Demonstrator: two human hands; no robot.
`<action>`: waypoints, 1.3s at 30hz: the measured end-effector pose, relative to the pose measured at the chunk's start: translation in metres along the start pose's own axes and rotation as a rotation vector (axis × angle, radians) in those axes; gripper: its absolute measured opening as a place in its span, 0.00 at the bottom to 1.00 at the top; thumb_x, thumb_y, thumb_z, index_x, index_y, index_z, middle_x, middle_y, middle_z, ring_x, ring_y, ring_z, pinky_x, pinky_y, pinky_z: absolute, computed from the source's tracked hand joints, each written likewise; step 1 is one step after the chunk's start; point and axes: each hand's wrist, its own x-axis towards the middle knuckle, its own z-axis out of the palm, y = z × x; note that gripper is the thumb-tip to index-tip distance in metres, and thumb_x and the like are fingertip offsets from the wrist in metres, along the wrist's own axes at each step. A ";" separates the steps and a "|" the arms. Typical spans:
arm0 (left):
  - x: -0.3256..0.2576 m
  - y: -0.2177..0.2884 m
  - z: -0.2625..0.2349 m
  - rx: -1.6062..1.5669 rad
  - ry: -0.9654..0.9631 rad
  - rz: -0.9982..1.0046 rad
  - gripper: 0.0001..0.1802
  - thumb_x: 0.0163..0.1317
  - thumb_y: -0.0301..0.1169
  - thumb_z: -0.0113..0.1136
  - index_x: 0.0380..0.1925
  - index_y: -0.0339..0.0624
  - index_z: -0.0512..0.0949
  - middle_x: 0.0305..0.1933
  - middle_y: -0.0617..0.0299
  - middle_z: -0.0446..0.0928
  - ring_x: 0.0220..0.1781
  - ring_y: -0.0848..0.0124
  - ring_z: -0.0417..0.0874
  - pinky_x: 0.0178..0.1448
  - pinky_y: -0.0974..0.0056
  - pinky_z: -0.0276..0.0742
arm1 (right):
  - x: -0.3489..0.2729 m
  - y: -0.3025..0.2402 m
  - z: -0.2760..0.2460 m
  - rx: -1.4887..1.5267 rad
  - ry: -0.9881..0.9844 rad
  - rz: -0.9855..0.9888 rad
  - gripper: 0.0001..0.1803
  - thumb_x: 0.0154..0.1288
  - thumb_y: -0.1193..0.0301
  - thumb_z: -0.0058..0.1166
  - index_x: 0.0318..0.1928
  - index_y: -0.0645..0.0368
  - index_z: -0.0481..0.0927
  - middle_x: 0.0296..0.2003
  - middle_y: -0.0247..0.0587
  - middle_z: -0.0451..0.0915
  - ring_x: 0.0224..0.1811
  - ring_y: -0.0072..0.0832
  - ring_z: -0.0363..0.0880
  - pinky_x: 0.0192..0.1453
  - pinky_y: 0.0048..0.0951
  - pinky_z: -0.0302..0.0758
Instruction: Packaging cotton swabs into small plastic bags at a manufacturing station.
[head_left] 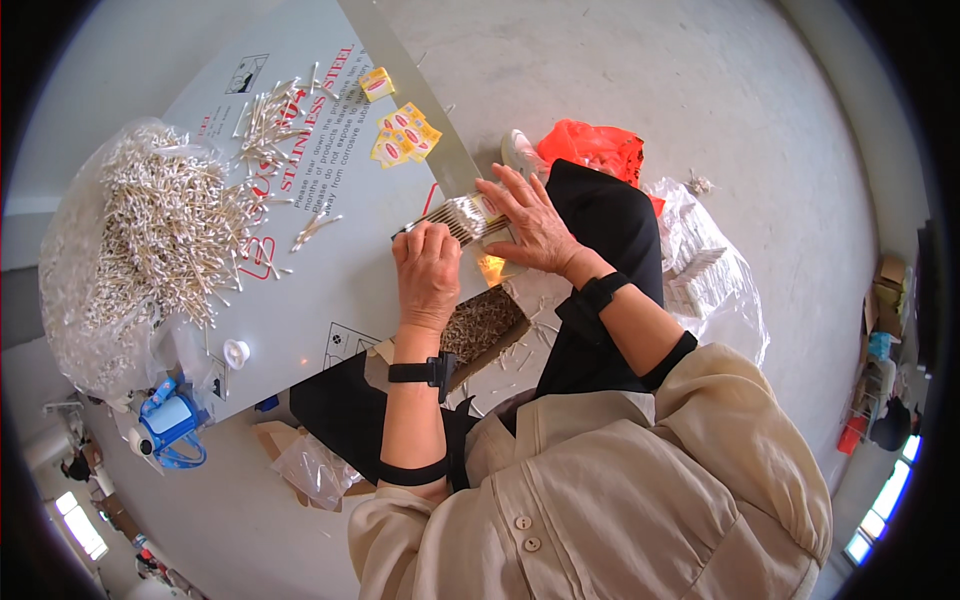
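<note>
A row of cotton swabs [463, 217] with brown sticks and white tips lies at the table's right edge, apparently in a small clear pack. My left hand [428, 268] is closed, fingertips at the left end of these sticks; whatever they pinch is hidden. Over the pack's right end, my right hand [532, 222] is open with fingers spread and thumb apart. Part of a pale yellow label shows beside its fingers. Below the hands, a shiny yellow piece [491, 268] lies by an open cardboard box [500, 335] holding many small brown bits or sticks.
A large clear bag [75, 250] spills loose swabs across the grey table [320, 270]. Yellow labels [405, 135] lie at the far edge. A blue bottle [172, 422] and white cap [236, 353] sit near left. A red bag [595, 148] and clear bag of white packs [700, 275] lie right.
</note>
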 end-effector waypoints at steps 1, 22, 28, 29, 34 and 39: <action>-0.001 0.000 -0.002 -0.038 -0.037 -0.027 0.10 0.55 0.29 0.64 0.35 0.40 0.75 0.48 0.60 0.72 0.60 0.62 0.70 0.64 0.53 0.62 | 0.000 0.001 0.000 -0.001 0.006 -0.004 0.52 0.49 0.50 0.66 0.74 0.43 0.57 0.74 0.51 0.51 0.77 0.51 0.48 0.79 0.55 0.41; -0.005 0.000 0.014 -0.071 -0.156 -0.237 0.35 0.71 0.47 0.49 0.71 0.38 0.59 0.76 0.49 0.55 0.79 0.53 0.52 0.79 0.43 0.43 | -0.001 0.000 -0.001 0.010 0.003 0.006 0.53 0.48 0.51 0.66 0.74 0.44 0.56 0.75 0.52 0.51 0.78 0.50 0.47 0.79 0.56 0.41; -0.001 -0.002 0.019 -0.209 -0.041 -0.316 0.35 0.71 0.47 0.48 0.70 0.37 0.60 0.76 0.50 0.56 0.79 0.53 0.52 0.79 0.43 0.44 | 0.000 -0.003 -0.002 0.018 0.001 0.008 0.53 0.49 0.52 0.67 0.74 0.44 0.56 0.75 0.52 0.50 0.78 0.51 0.47 0.79 0.55 0.41; 0.001 -0.003 0.020 -0.124 -0.104 -0.268 0.34 0.71 0.47 0.47 0.70 0.36 0.60 0.76 0.50 0.57 0.79 0.53 0.53 0.79 0.44 0.44 | 0.000 -0.002 -0.002 0.015 0.003 0.012 0.53 0.49 0.52 0.67 0.74 0.44 0.56 0.75 0.52 0.50 0.78 0.51 0.47 0.79 0.55 0.41; 0.002 -0.001 0.023 -0.065 -0.171 -0.191 0.33 0.72 0.47 0.47 0.69 0.36 0.61 0.76 0.50 0.56 0.79 0.55 0.53 0.79 0.44 0.46 | 0.000 -0.002 -0.002 0.026 -0.001 0.012 0.53 0.48 0.52 0.67 0.74 0.44 0.56 0.75 0.52 0.50 0.78 0.51 0.47 0.79 0.55 0.41; 0.002 -0.003 0.024 -0.209 -0.106 -0.218 0.31 0.73 0.44 0.46 0.68 0.34 0.62 0.76 0.49 0.57 0.78 0.53 0.55 0.77 0.45 0.50 | 0.000 -0.002 -0.003 0.039 0.001 0.010 0.53 0.48 0.52 0.68 0.74 0.44 0.57 0.75 0.52 0.50 0.78 0.51 0.47 0.79 0.55 0.41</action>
